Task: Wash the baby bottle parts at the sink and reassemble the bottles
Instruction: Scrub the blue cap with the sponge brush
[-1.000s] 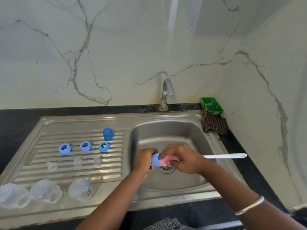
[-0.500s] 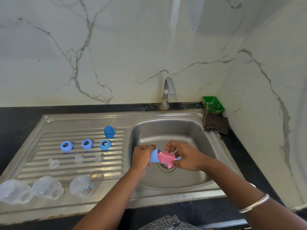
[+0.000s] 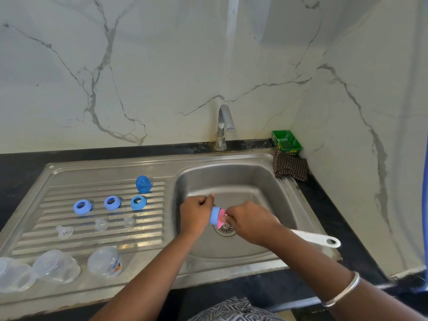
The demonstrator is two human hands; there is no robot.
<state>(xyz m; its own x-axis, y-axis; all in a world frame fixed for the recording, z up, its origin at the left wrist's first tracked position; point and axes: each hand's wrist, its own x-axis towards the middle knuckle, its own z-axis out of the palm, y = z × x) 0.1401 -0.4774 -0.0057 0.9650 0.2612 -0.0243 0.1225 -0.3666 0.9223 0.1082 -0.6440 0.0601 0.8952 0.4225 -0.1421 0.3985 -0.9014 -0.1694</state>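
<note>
Left hand (image 3: 195, 214) first: you've got it curled around a blue bottle cap (image 3: 214, 215), gripping it over the basin of the sink (image 3: 231, 177), just above the drain (image 3: 225, 229). Keep that grip firm but turn the cap a little between strokes, so the sponge reaches all around the inside.

Sweeping from your far left: three clear bottles (image 3: 58, 265) lie on their sides at the near edge of the draining board (image 3: 104, 237). Behind them sit three clear teats (image 3: 101, 224), then three blue collar rings (image 3: 112, 202) in a row, and one more blue cap (image 3: 143, 184) standing at the back. All of it is well apart from the basin.

Back to the middle. A pink sponge head (image 3: 221, 217) is pushed into the cap's open mouth. Your right hand (image 3: 251, 222) is clenched around the brush neck just behind it, and the white handle (image 3: 317, 238) sticks out past your wrist over the sink's right edge. Work it with short twists, I'd say, rather than long pulls, or the sponge will likely pop out.

The tap (image 3: 223, 126) looks dry right now, so a rinse is still owed. Far right, a checked cloth (image 3: 290, 167) and a green tray (image 3: 287, 141) sit in the corner.
</note>
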